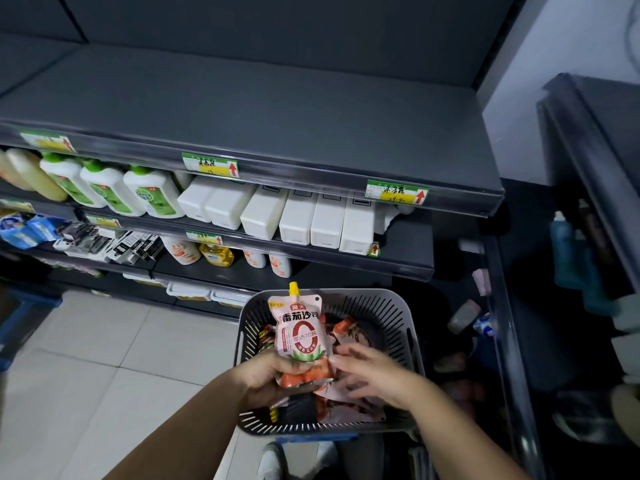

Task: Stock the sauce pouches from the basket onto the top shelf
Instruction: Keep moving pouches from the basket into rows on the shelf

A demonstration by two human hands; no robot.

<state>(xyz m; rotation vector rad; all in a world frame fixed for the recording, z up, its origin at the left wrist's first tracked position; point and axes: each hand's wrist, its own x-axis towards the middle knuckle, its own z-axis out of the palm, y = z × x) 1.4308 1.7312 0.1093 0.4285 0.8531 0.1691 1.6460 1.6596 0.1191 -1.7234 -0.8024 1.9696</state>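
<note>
Pink tomato-sauce pouch with yellow spout cap (299, 327) is gripped at its base by the left hand (273, 372) and held upright over the grey slotted plastic basket (398, 306). Right hand (370, 372) is spread loose-fingered just beside it, above more red-and-pink pouches (349, 327). Up past both hands, the dark grey top shelf (242, 109) is seen, its front lip lined with green-yellow price tags (210, 164) and white boxy containers (294, 216) tucked underneath.

The way up from the basket (393, 317) to the top shelf (242, 109) stands open to me, and its grey board lies bare. Its price rail (311, 180) juts at the front; another rack (595, 140) crowds my right.
</note>
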